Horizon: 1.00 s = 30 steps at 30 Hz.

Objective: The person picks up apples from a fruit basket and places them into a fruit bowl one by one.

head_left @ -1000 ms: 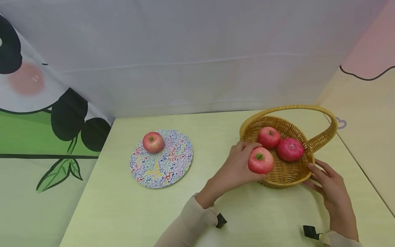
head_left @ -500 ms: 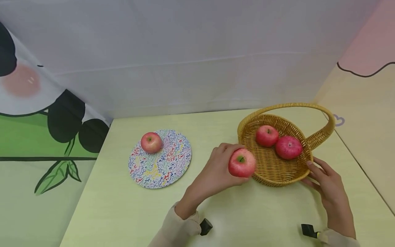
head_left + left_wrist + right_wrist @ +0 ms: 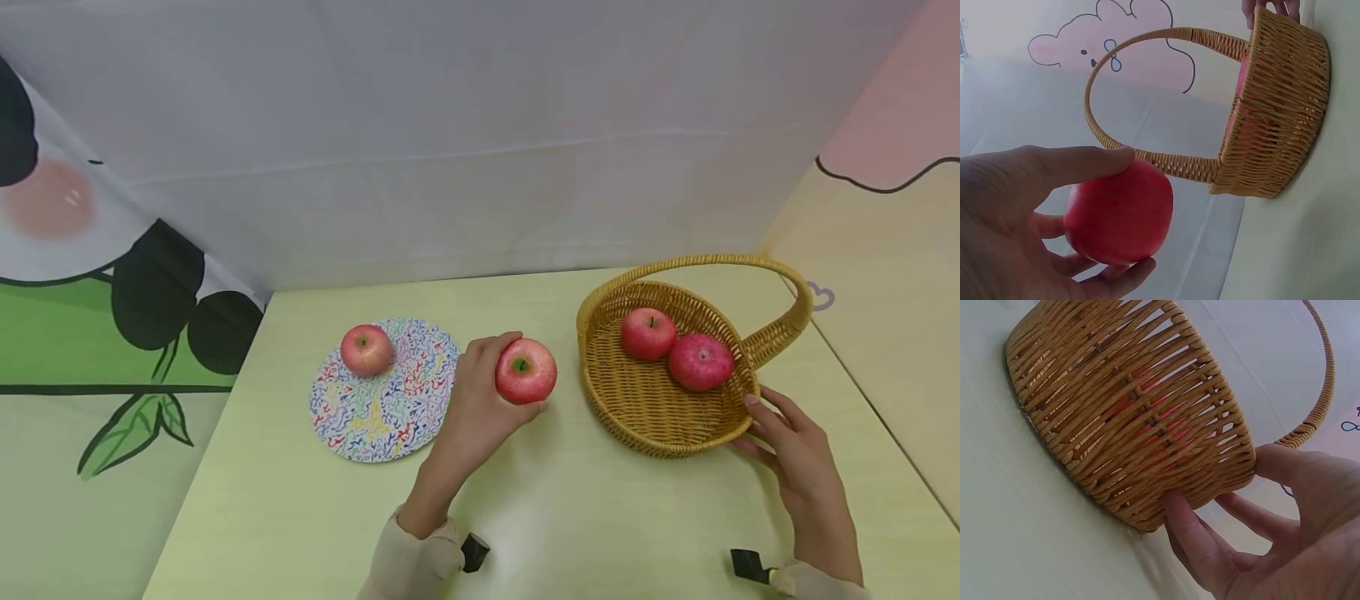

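In the head view my left hand [image 3: 483,400] grips a red apple [image 3: 527,372] above the table, between the plate and the basket. Thumb and fingers curl round that apple [image 3: 1124,215] in the left wrist view. A wicker basket [image 3: 611,408] with a tall arched handle stands to the right, holding a red apple [image 3: 648,334] and a darker pink-red round fruit [image 3: 701,362]. My right hand [image 3: 802,454] holds the basket at its near right side. The right wrist view has that hand's digits at the rim and woven wall [image 3: 1147,425].
A round plate [image 3: 360,433] with a multicoloured squiggle pattern lies on the left of the pale table [image 3: 285,517]. Another apple [image 3: 367,350] sits near its far left edge. A whitish cloth backdrop [image 3: 465,200] rises behind the table, and printed panels flank it.
My left hand has carried the apple leftward, from over the basket's near left edge to beside the plate. My right hand stays at the basket.
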{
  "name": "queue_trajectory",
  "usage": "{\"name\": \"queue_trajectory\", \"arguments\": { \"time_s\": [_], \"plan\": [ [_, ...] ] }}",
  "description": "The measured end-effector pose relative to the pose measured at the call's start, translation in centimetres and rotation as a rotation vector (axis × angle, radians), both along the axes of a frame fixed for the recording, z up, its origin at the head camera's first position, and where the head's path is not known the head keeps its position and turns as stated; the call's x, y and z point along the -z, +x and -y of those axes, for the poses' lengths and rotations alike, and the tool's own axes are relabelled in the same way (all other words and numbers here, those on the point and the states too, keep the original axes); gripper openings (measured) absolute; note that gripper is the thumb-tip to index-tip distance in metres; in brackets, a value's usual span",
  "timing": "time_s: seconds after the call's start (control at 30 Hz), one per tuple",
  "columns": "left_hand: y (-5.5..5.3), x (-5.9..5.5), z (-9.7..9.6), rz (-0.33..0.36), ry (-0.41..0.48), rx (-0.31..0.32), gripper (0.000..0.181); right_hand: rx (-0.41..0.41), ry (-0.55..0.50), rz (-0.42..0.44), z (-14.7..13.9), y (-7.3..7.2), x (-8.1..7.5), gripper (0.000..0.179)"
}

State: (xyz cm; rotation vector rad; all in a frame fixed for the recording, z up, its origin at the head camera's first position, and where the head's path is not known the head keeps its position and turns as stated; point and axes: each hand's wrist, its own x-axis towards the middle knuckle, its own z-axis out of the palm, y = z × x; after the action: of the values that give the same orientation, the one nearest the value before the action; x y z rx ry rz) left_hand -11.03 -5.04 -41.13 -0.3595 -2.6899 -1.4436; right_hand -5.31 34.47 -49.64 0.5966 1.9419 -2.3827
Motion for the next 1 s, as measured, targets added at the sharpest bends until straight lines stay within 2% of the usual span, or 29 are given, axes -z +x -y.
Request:
{"name": "queue_trajectory", "arguments": {
  "time_s": [0.23, 0.43, 0.63, 0.83, 1.0],
  "plan": [
    [-0.6, 1.1, 0.9, -0.064, -0.028, -0.104, 0.082, -0.015, -0.004, -0.009, -0.1, 0.0, 0.1, 0.022],
    [-1.1, 2.0, 1.5, -0.090, -0.011, -0.180, 0.084, -0.008, 0.010, -0.001, -0.1, -0.1, 0.2, 0.023],
    [-1.6, 2.8, 2.5, -0.083, 0.007, -0.257, 0.086, -0.006, 0.001, -0.004, -0.2, -0.1, 0.3, 0.023],
    [-2.1, 3.7, 3.6, -0.036, 0.033, -0.356, 0.089, -0.003, -0.005, -0.007, -0.1, -0.1, 0.1, 0.023],
    [-2.8, 4.6, 4.9, -0.004, 0.065, -0.407, 0.090, -0.003, -0.020, -0.006, -0.2, -0.1, 0.1, 0.022]
  ]
}}
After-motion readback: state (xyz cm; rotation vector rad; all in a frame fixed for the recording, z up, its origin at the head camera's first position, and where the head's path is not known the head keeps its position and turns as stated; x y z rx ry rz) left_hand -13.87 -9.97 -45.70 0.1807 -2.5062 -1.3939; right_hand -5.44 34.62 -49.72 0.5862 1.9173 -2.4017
